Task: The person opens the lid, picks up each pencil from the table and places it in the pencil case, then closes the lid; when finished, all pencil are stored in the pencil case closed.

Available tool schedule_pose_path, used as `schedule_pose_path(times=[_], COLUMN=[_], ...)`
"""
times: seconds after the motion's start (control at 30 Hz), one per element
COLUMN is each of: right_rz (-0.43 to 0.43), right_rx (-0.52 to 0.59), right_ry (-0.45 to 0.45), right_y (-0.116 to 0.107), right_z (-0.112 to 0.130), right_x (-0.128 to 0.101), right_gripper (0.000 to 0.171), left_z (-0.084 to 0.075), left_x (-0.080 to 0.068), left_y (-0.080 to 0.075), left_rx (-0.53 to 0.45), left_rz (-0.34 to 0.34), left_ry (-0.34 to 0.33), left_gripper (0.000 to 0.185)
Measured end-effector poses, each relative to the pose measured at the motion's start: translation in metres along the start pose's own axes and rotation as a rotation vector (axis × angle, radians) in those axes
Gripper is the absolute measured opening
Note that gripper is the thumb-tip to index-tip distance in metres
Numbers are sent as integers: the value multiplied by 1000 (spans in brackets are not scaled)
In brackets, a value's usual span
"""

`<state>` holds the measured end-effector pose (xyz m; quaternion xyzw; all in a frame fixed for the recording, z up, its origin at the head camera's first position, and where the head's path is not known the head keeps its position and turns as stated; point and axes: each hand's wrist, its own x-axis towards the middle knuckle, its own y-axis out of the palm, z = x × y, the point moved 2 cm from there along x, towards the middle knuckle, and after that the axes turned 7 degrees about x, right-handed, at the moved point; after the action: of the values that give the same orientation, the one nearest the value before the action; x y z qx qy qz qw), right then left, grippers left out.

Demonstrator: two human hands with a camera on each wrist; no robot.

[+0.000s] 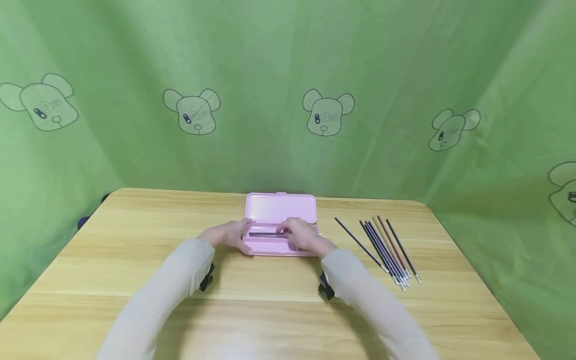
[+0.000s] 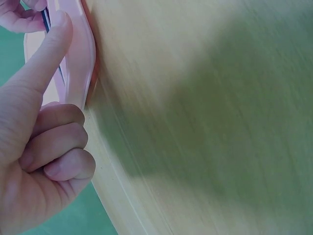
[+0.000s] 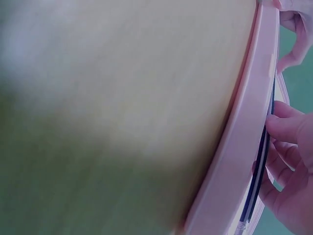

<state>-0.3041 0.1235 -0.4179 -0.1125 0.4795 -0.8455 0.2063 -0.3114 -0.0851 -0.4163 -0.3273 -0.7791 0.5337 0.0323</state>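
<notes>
Resting on a wooden table (image 1: 135, 280), a pink pencil case (image 1: 280, 206) is seen with its lid swung up at the far side and its tray toward the person. The left end of the tray is gripped by the left hand (image 1: 227, 234): in the left wrist view the index finger (image 2: 41, 63) is stretched along the case rim, while the other 3 fingers are curled against the table edge just below it. The right hand (image 1: 302, 235) is laid over the right part of the tray, its fingertips (image 3: 283, 125) touching dark pens (image 1: 266, 233) that lie lengthwise inside the tray, between the 2 hands. In the right wrist view the pens (image 3: 259, 166) are seen tucked just behind the pink front wall (image 3: 239, 147), directly under the bent fingertips; whether a pen is pinched or only pressed cannot be told. A fan of loose pens (image 1: 388, 249) is laid on the table to the right of the right hand, well apart from its fingers, with the tips pointed toward the near right. Both forearms are covered by pale sleeves (image 1: 171, 290), and a dark strap is seen under each wrist. Green cloth printed with cartoon bear heads (image 1: 327, 112) is hung behind the table.
</notes>
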Motion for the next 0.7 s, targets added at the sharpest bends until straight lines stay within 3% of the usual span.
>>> schedule_pose_path(times=[0.33, 0.7], right_rz=[22, 61], right_rx=[10, 50], right_ry=[20, -27], right_y=[6, 10], right_z=[0, 0], right_x=[4, 9], right_gripper=[26, 29], left_z=[2, 0], left_x=[4, 1], left_y=[4, -1], left_rx=[4, -5], left_rz=[0, 2], left_ry=[-5, -14], left_gripper=[98, 97])
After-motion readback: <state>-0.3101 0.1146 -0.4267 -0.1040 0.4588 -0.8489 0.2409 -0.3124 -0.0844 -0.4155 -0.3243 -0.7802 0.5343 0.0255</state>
